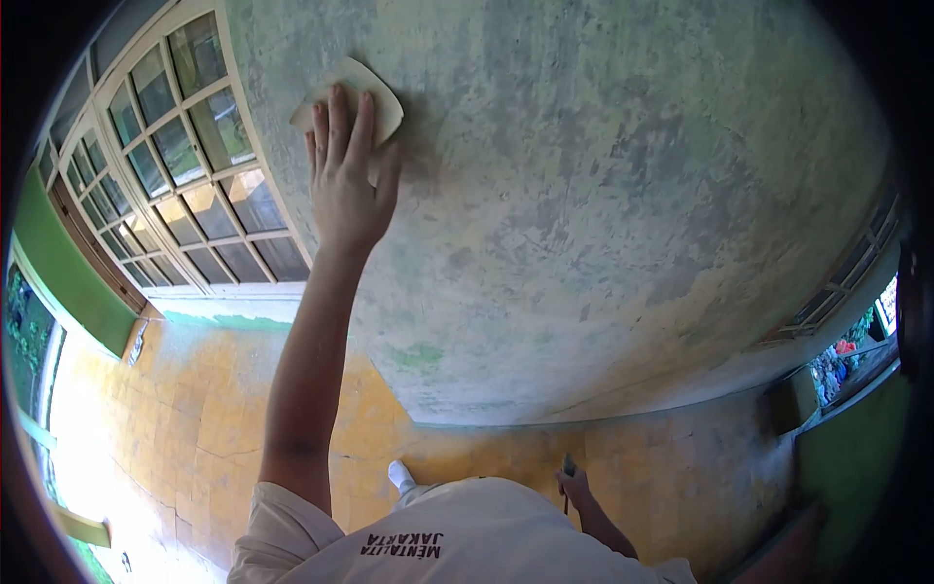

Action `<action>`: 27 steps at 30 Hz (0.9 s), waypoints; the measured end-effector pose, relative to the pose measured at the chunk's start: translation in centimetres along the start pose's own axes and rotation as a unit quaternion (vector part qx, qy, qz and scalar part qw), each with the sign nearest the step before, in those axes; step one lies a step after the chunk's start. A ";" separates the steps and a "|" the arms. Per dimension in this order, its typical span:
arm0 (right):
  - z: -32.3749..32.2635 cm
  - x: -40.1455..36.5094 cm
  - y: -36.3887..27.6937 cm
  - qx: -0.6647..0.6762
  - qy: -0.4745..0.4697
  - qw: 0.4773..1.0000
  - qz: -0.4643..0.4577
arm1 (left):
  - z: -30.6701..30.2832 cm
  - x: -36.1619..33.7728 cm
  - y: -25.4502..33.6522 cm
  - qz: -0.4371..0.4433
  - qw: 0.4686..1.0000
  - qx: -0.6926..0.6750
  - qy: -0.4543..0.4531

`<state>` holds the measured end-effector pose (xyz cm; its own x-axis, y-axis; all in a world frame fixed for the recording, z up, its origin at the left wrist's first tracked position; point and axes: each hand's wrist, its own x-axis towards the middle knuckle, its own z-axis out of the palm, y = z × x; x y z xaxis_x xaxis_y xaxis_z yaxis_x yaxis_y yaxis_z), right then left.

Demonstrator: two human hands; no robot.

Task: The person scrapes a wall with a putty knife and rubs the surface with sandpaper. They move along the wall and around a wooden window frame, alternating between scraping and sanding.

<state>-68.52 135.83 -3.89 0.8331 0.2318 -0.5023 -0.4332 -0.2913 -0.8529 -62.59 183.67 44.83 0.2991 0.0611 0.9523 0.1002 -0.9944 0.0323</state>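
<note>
My left hand (347, 185) reaches up the wall with its fingers spread, holding a beige sheet of sandpaper (382, 102) flat against the surface. The sheet's corners stick out past the fingertips. The wall (584, 224) is patchy grey and green, with worn, scuffed paint. Low beside my body, my right hand (575, 484) is closed around a small, narrow tool (568, 464) with a dark greenish end above the fist and a thin dark part below. The tool's exact kind is too small to tell.
A white-framed window with many panes (209, 127) borders the wall on the left. Another window (837, 282) is at the right. Yellowish tiled floor (224, 409) runs along the wall's foot. A green wall section (73, 263) stands at far left; a dark box-like object (786, 404) sits at right.
</note>
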 end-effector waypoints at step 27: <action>10.4 -5.9 -39.1 0.001 -0.191 0.851 -0.489 | -5.1 -23.4 -3.8 -0.276 0.936 -0.215 0.027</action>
<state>-60.07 155.54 30.89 0.6223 0.6478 0.4394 0.4031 0.2160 -0.8893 -74.85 185.54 24.02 0.2656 0.5833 0.7676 -0.1696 -0.7555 0.6328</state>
